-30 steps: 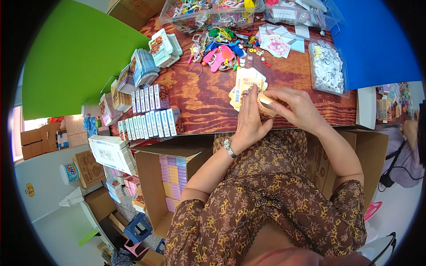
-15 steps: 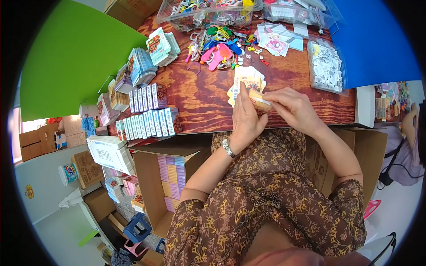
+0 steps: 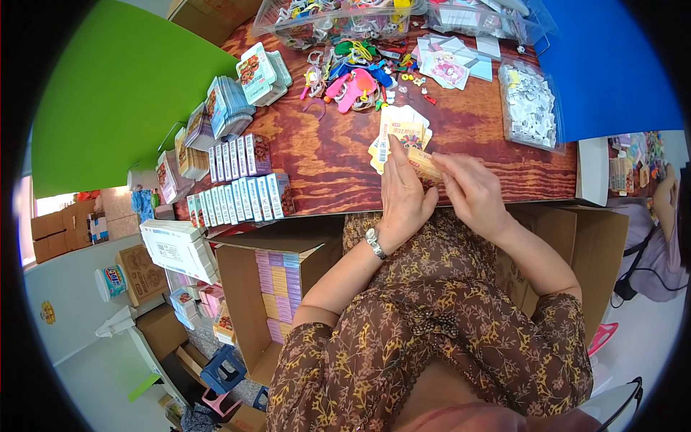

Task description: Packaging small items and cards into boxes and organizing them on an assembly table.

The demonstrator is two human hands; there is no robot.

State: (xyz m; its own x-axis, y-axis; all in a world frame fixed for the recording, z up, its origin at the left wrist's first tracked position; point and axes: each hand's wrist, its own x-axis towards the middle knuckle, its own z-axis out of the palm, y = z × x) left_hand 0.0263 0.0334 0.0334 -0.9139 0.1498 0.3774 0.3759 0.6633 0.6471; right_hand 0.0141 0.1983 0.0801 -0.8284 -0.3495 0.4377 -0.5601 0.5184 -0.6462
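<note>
1. A person's two bare hands meet over a wooden-patterned table [image 3: 324,155], at the near edge of a loose pile of yellow flat cartons [image 3: 404,124], the landmark here.
2. The small yellow box [image 3: 424,164] is between the hands, just on the near right side of the pile.
3. The left hand [image 3: 404,196], with a wristwatch [image 3: 374,243] on its wrist, holds the box. Its long fingers lie straight and close together along the box's left side, partly over the pile; the thumb stands apart on the near side.
4. The right hand [image 3: 471,189] is to the right of the pile. Its fingers are bent and close together, the tips touching the box's right end; whether they pinch it cannot be told.
5. Beyond the pile, slightly left, lies a heap of small colourful toys [image 3: 353,85], with pink, blue and green pieces.
6. Beyond and right of the pile are scattered picture cards [image 3: 448,70].
7. Well to the right of the pile, a clear tray [image 3: 534,147] holds many white slips [image 3: 529,108].
8. Left of the pile, small boxes stand in two rows: a shorter far row [image 3: 234,157] and a longer near row [image 3: 241,199].
9. Farther left and beyond the pile are stacks of flat cartons [image 3: 230,108].
</note>
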